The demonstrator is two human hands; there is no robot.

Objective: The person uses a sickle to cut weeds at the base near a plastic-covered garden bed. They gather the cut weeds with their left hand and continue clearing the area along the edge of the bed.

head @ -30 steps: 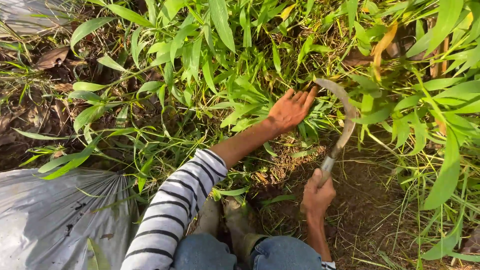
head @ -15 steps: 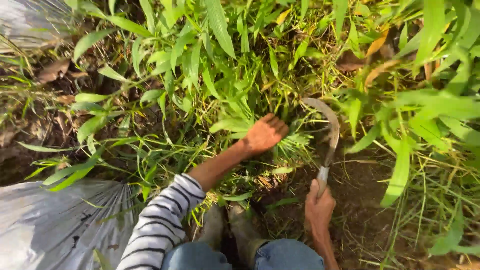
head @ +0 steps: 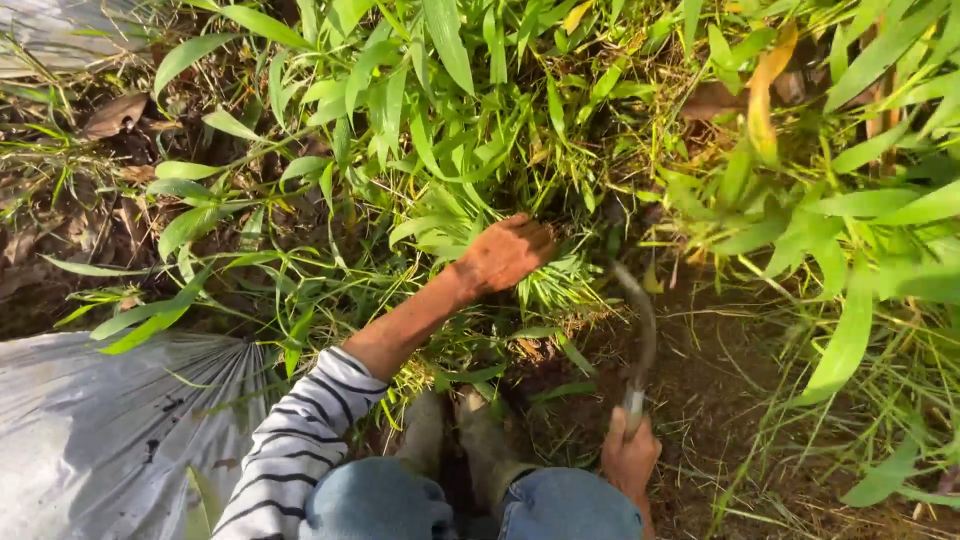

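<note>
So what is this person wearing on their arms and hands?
Both hands are bare, with no gloves. The left hand has a bare forearm; a long sleeve with dark and white stripes is pushed up to about the elbow. The right hand shows at the bottom edge; its sleeve is out of view.

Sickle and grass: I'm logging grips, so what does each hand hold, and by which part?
The right hand holds the sickle by its handle's lower end. The left hand is closed on a tuft of grass at its upper stems.
</note>
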